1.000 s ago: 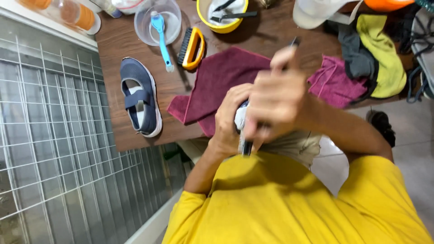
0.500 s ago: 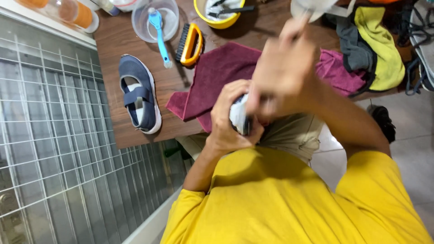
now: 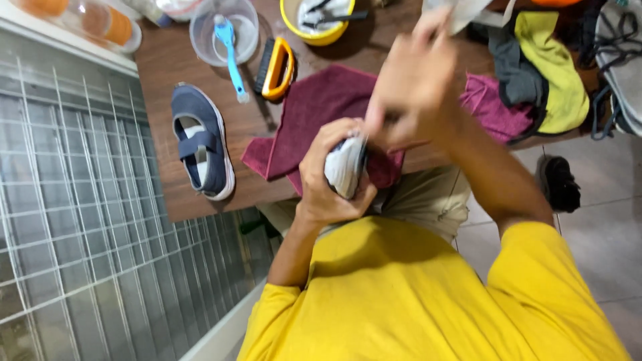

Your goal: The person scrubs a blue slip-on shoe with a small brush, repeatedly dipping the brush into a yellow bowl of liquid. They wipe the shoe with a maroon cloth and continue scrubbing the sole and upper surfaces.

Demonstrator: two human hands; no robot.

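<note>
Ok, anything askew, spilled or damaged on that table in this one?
Nothing spilled or damaged shows. The navy shoe lies alone on the brown table; its likely mate, a white-soled shoe, is gripped in the left hand, the right hand above it.

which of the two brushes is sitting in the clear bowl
The blue brush: its head rests inside the clear bowl, with the handle over the rim. The yellow brush lies on the table beside the bowl.
</note>
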